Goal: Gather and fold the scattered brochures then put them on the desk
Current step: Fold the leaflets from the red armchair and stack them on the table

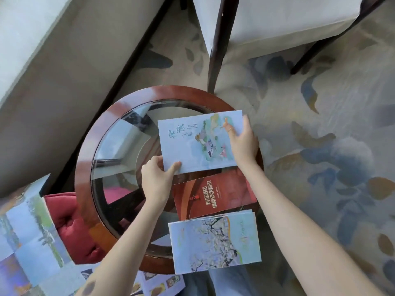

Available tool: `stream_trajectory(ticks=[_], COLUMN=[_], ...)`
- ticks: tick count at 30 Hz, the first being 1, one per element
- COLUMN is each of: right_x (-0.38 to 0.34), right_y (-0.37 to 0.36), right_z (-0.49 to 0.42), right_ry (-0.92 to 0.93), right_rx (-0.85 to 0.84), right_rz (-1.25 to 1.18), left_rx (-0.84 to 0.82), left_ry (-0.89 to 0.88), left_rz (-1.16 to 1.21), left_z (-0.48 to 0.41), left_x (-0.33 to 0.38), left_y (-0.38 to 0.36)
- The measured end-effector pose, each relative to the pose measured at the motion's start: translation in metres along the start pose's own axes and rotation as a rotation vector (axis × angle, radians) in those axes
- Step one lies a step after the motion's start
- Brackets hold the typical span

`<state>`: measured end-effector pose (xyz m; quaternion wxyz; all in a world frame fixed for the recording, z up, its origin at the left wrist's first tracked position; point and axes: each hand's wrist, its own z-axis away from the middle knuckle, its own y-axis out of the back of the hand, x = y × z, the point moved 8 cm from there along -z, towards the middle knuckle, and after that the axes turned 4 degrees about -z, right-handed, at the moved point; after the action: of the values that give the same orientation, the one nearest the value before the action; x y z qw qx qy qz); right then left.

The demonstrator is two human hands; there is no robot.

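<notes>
A round glass-topped table (pixel 85 167) with a dark wooden rim fills the middle of the frame on a leaf-patterned carpet (pixel 320 124), with a white upholstered chair (pixel 277 22) at upper right and a red tufted cushion (pixel 70 227) under an unfolded brochure (pixel 25 242) at lower left. On the table's right side lie a red brochure (pixel 213 195) and, nearer the bottom, a blossom-print brochure (pixel 213 240). Above them is a folded pale blue brochure (pixel 192 150) with green calligraphy and a painted scene, the left hand (pixel 157 180) pinching its lower left corner and the right hand (pixel 243 142) gripping its right edge.

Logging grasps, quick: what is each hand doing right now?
Left hand: pinches the blue brochure at its near corner.
Right hand: grips the same brochure's right edge.
</notes>
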<state>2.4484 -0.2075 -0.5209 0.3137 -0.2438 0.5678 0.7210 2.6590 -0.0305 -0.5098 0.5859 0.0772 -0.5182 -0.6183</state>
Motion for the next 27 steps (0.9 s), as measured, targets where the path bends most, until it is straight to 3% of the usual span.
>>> stream_trajectory(ticks=[7, 10, 12, 14, 16, 19, 27], right_x=[-0.008, -0.019, -0.035, -0.052, -0.058, -0.047, -0.033], right_y=[0.000, 0.000, -0.005, -0.022, -0.040, -0.054, -0.066], right_z=[0.003, 0.003, 0.011, 0.026, 0.035, 0.033, 0.029], right_ry=[0.155, 0.251, 0.388, 0.564, 0.641, 0.564, 0.547], right_rx=[0.049, 0.033, 0.030, -0.021, -0.073, -0.172, -0.194], right_rz=[0.160, 0.240, 0.314, 0.402, 0.489, 0.594, 0.795], left_rx=[0.166, 0.197, 0.158, 0.105, 0.057, 0.010, 0.080], left_ry=[0.014, -0.290, -0.581, -0.743, -0.764, -0.714, -0.708], left_rz=[-0.282, -0.472, -0.575, -0.639, -0.729, -0.779, -0.776], left_z=[0.015, 0.020, 0.022, 0.016, 0.003, -0.016, -0.024], left_x=[0.018, 0.054, 0.087, 0.110, 0.116, 0.099, 0.087], left_y=[-0.002, -0.013, -0.033, -0.054, -0.069, -0.081, -0.087])
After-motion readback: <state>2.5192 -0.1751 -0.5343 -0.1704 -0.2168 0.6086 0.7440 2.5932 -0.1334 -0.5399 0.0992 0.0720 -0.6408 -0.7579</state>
